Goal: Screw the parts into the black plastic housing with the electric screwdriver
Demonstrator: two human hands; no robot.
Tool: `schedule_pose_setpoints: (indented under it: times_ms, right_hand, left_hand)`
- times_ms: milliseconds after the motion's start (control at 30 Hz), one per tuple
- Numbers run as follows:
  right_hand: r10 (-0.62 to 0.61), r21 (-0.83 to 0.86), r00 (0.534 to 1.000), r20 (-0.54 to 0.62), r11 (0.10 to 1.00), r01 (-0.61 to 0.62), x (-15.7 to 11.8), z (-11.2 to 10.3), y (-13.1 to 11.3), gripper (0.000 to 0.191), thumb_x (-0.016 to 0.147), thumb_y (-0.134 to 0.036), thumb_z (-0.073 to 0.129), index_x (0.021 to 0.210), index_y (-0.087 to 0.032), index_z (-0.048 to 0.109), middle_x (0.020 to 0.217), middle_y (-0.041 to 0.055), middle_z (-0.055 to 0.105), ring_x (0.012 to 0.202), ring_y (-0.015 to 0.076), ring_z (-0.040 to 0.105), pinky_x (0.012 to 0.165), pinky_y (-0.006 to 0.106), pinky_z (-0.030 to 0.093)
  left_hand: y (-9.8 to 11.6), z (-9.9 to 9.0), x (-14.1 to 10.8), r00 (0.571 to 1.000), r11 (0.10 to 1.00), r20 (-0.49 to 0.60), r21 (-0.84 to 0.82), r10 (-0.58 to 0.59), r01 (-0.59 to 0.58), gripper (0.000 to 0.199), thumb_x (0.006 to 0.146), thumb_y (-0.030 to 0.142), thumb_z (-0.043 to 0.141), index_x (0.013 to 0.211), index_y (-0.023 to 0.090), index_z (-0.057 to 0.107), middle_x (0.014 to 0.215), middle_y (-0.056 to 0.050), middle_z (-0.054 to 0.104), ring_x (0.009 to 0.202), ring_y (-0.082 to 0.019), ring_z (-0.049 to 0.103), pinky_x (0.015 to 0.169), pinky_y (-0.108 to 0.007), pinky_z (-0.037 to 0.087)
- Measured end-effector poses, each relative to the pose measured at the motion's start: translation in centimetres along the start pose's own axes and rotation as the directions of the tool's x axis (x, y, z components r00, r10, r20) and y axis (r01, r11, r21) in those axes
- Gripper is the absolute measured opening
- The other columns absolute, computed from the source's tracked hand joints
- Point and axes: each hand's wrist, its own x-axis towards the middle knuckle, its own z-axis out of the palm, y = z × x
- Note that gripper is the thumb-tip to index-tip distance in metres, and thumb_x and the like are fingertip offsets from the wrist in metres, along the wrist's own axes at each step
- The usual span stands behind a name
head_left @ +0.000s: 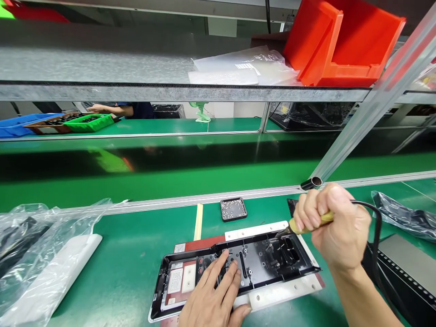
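A long black plastic housing (257,260) lies in a red fixture with white metal strips (286,293) along its edges. My left hand (215,295) rests on the middle of the housing, fingers spread and holding nothing. At the right, my right hand (335,222) is wrapped round the yellowish handle of a corded tool (311,224). The tool's tip touches or hovers by the upper edge of the housing near its right end; which of the two I cannot tell. Behind the housing sits a small black tray (233,209) of tiny metal parts.
Plastic-bagged parts (44,263) lie at the left, another bag (408,215) at the right, near a dark panel (405,272). A metal post (368,104) rises at the right. An orange bin (347,45) stands on the shelf. Across the bench, another person's arm (116,110) shows beside bins.
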Motion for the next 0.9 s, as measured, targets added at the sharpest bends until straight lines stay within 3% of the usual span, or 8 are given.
schedule_pose_setpoints:
  times_ms: [100, 267, 433, 900]
  right_hand:
    - [-0.003, 0.031, 0.999, -0.045, 1.0, 0.004, -0.5, 0.7, -0.6, 0.041, 0.105, -0.03, 0.054, 0.066, -0.021, 0.047, 0.052, -0.0034, 0.041, 0.043, 0.012, 0.04, 0.039, 0.026, 0.039]
    - [0.077, 0.107, 0.995, 0.063, 0.991, -0.084, -2.2, 3.1, -0.5, 0.042, 0.104, -0.037, 0.058, 0.067, -0.021, 0.047, 0.05, -0.004, 0.042, 0.043, 0.0113, 0.038, 0.038, 0.024, 0.038]
    - [0.157, 0.121, 0.978, 0.14, 0.977, -0.174, -3.7, 4.7, 0.0, 0.044, 0.104, -0.041, 0.057, 0.066, -0.021, 0.047, 0.049, -0.0039, 0.042, 0.043, 0.0119, 0.039, 0.038, 0.025, 0.038]
    - [0.183, 0.045, 0.958, 0.222, 0.979, -0.197, -4.9, 5.5, 1.2, 0.044, 0.108, -0.035, 0.054, 0.067, -0.02, 0.045, 0.052, -0.0037, 0.045, 0.046, 0.0101, 0.041, 0.045, 0.024, 0.036]
  left_hand:
    - [0.3, 0.4, -0.2, 1.0, 1.0, -0.012, -0.013, -0.029, 0.029, 0.041, 0.109, 0.036, 0.04, 0.114, 0.016, 0.076, 0.126, -0.003, 0.077, 0.127, -0.031, 0.064, 0.096, -0.04, 0.056]
    - [0.7, 1.1, -0.6, 0.997, 0.998, -0.044, -0.016, -0.059, 0.059, 0.036, 0.107, 0.029, 0.042, 0.114, 0.015, 0.075, 0.126, -0.004, 0.076, 0.132, -0.032, 0.06, 0.103, -0.042, 0.051]
    - [1.0, 0.4, -0.5, 0.995, 0.993, 0.005, -0.057, -0.104, 0.104, 0.037, 0.107, 0.029, 0.041, 0.12, 0.015, 0.073, 0.132, -0.004, 0.073, 0.135, -0.032, 0.057, 0.109, -0.043, 0.048]
    - [1.0, 0.0, -0.6, 0.992, 0.993, 0.084, -0.057, -0.095, 0.1, 0.034, 0.104, 0.032, 0.051, 0.127, 0.014, 0.069, 0.137, -0.005, 0.07, 0.143, -0.035, 0.051, 0.116, -0.044, 0.044]
